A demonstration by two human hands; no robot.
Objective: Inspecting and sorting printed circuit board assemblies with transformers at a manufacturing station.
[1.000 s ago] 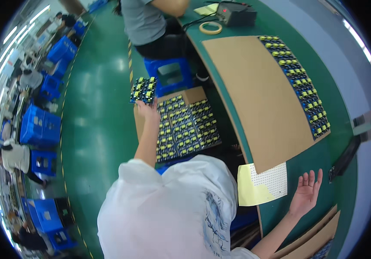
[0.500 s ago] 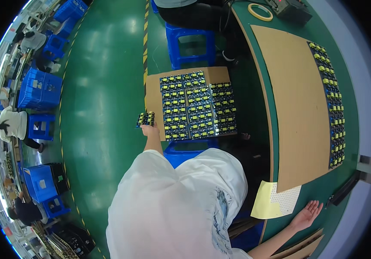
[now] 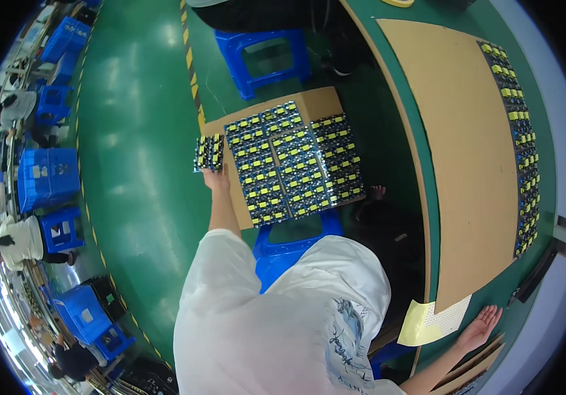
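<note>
My left hand [image 3: 215,179] is closed on the near edge of a small circuit board panel [image 3: 209,151] with yellow and black parts. It holds the panel out beside the left edge of a cardboard sheet [image 3: 322,102]. Rows of similar circuit boards [image 3: 251,158] lie on that cardboard, which rests on a blue stool [image 3: 283,253]. Far to the right, my right hand [image 3: 480,327] is open and holds nothing, fingers stretched out palm up at the green bench. Close to it lies a yellow and white dotted sheet [image 3: 421,322].
On the bench, a large cardboard sheet [image 3: 457,151] carries a column of circuit boards [image 3: 526,158] along its far right edge. Ahead, a person sits by another blue stool [image 3: 263,59]. Across the green floor, people work among blue crates [image 3: 49,178].
The whole view has turned and shifted. The panel in my left hand now shows more of its face and sits a little farther from me. My right hand stays open by the bench.
</note>
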